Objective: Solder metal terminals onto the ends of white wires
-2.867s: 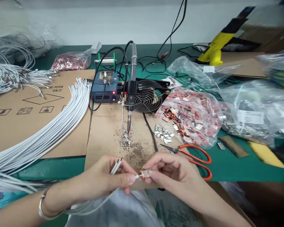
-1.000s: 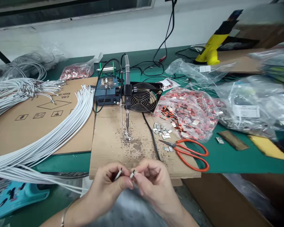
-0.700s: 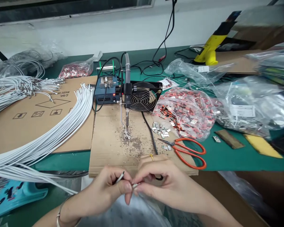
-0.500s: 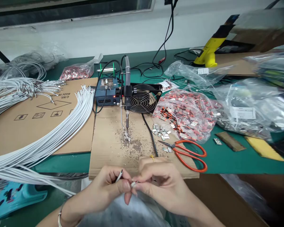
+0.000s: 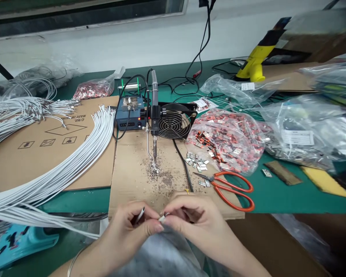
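Observation:
Close to my body, in front of the cardboard's near edge, both my hands meet with fingertips nearly touching. My left hand (image 5: 134,227) is closed, pinching a white cable (image 5: 140,216), one end of which pokes up between thumb and forefinger with a dark tip. My right hand (image 5: 194,217) is also closed, its thumb and forefinger on a short white cable end (image 5: 162,218) with a small dark bit showing. Fingers hide most of what lies between the hands. Beyond them, a soldering iron (image 5: 155,115) stands clamped tip-down over solder bits.
A bundle of white cables (image 5: 83,161) curves across the left. Behind are a blue soldering station (image 5: 129,117) and a black fan (image 5: 174,122). Orange-handled scissors (image 5: 230,184) lie right of my hands, near small metal connectors (image 5: 197,161) and a bag of red parts (image 5: 227,138).
My fingertips have shifted slightly at the cable end, and a small dark bit now shows by the right fingers. The left thumb lies flatter. The view has moved slightly.

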{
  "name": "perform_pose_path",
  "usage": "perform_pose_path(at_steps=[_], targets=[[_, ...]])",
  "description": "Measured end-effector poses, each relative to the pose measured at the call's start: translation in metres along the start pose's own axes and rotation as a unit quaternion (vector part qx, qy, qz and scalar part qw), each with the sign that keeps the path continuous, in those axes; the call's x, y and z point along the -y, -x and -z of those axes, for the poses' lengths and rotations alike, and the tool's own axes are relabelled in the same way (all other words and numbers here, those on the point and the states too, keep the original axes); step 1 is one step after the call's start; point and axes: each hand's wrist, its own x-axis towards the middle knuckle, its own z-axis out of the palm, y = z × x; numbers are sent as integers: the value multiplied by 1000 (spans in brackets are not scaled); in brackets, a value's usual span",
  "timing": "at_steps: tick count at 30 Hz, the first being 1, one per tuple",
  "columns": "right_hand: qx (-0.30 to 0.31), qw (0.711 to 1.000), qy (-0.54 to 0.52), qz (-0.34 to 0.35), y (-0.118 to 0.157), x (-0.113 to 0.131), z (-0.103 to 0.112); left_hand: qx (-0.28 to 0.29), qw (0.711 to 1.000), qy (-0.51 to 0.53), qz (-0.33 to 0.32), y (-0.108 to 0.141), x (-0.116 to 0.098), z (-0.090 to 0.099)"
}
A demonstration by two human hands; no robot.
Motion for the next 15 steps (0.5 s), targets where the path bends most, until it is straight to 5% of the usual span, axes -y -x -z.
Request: perform_pose_path(at_steps=[4,12,15], targets=[[37,996,71,-30,-3,6,4,-14,993,-106,-59,0,4,0],[-105,980,-169,10,0,-20,-27,-59,996,-40,-49,-9,7,-9],[-72,989,-128,-10,0,-16,-23,-47,996,-53,-48,-8,7,-7]])
